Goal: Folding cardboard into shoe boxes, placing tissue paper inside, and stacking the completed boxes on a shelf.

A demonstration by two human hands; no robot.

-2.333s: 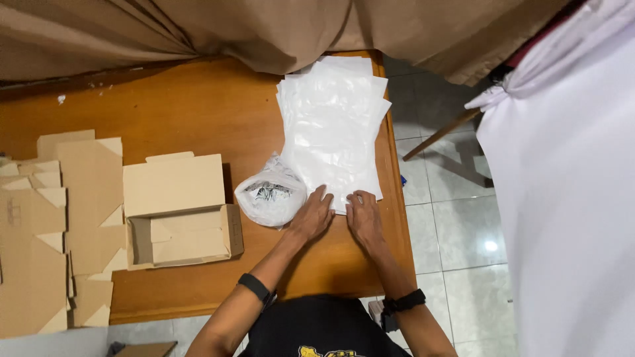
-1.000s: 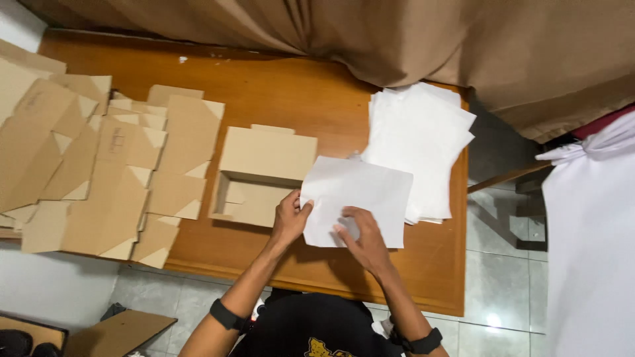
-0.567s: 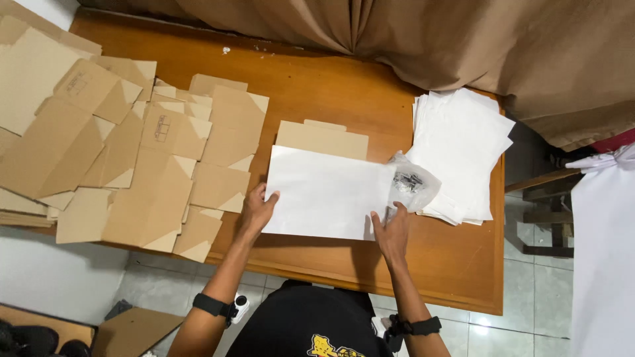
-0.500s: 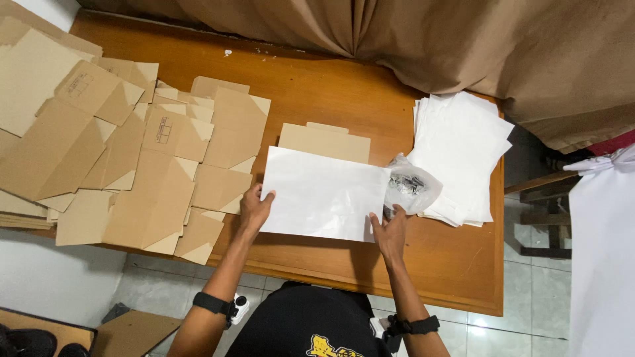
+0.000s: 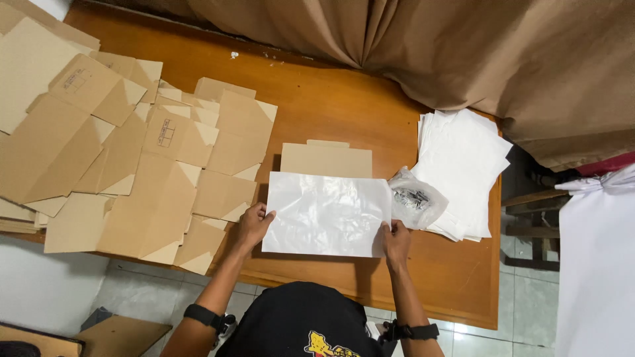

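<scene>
Head view, looking straight down: both hands hold one white plastic sheet (image 5: 326,214) by its opposite short edges, stretched flat over an open cardboard box (image 5: 326,159) near the front of the wooden worktop (image 5: 331,99). The sheet looks taut between the grips, which probably keeps it from sagging into the box; only the box's far flap shows above it.

Left hand (image 5: 253,225): fingers curled onto the sheet's left edge, thumb side on top, pinching the edge. Forearm comes in from lower left, dark band on the wrist.

Right hand (image 5: 396,239): at the lower right corner, fingertips pressed onto the sheet, closed on the edge. Can't tell whether the thumb is under it. Forearm runs nearly straight up from the body, also with a wrist band.

Just right of the sheet, touching its edge: a small clear bag (image 5: 417,199) with dark metal parts inside, resting partly on a stack of white sheets (image 5: 463,165) at the worktop's right end.

Left half of the worktop: overlapping flat cardboard blanks (image 5: 132,165), unfolded. Brown curtain (image 5: 463,53) hangs along the far side.
</scene>
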